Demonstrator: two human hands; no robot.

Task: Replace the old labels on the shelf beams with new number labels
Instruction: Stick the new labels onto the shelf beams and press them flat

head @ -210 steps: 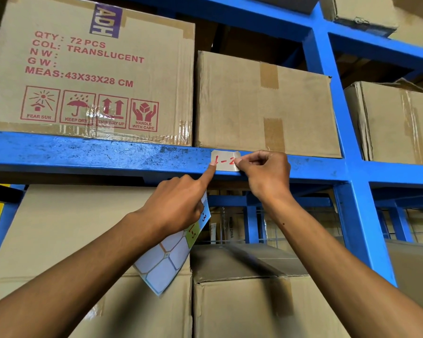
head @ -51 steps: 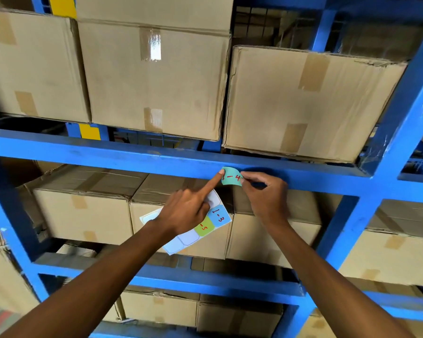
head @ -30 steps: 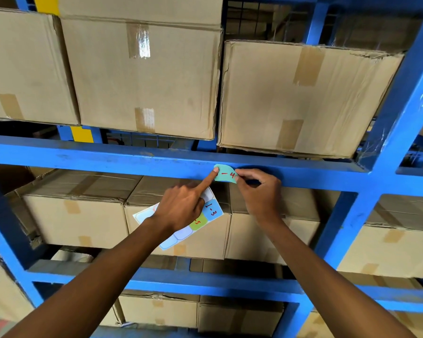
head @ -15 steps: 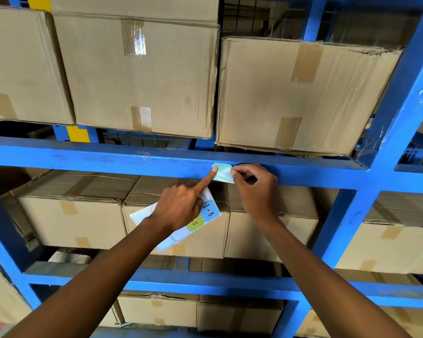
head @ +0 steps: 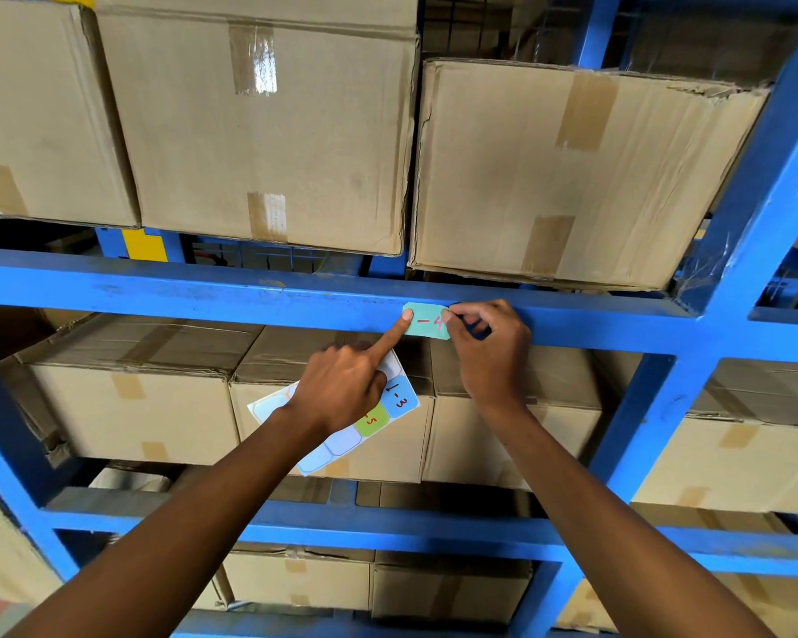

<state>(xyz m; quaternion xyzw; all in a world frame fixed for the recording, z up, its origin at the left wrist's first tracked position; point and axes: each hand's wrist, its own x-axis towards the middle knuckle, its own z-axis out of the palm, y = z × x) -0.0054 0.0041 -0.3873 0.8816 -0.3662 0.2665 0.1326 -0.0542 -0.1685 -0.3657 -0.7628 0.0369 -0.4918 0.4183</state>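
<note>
A teal label (head: 427, 320) with red handwriting ending in "-4" lies on the front face of the blue shelf beam (head: 203, 292). My left hand (head: 346, 384) presses its outstretched index fingertip on the label's left end while its other fingers grip a label sheet (head: 378, 421) with blue and green stickers marked "1-3" and "5". My right hand (head: 489, 352) pinches the label's right end between thumb and forefinger against the beam.
Taped cardboard boxes (head: 268, 122) sit on the shelf above the beam, with more boxes (head: 125, 407) on the shelf below. A blue upright (head: 752, 177) rises at the right. A lower beam (head: 388, 522) runs under my forearms.
The view moved from an upper beam's "1-2" label to this beam. Over the last second the curled teal label has been flattened onto the beam; my hands stayed at its two ends.
</note>
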